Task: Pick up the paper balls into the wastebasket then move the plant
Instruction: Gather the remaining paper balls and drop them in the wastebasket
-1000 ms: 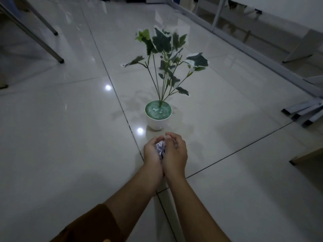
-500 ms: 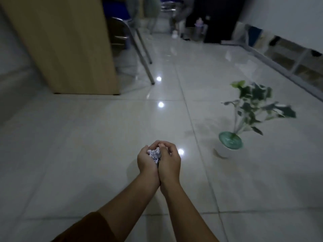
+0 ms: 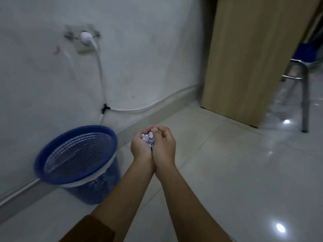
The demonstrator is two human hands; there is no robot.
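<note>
Your crumpled paper balls [image 3: 148,139] sit cupped between both palms, left hand [image 3: 140,148] and right hand [image 3: 163,147] pressed side by side, each grip curled closed around the wad; how many balls, the blur hides. The blue mesh wastebasket [image 3: 76,162] stands at nine o'clock of your hands, against the wall [image 3: 139,58], on the tiled floor [image 3: 244,172].

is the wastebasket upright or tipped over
Upright: the blue wastebasket stands on its base by the wall, open rim facing up. Both hands cup paper balls beside it.
</note>
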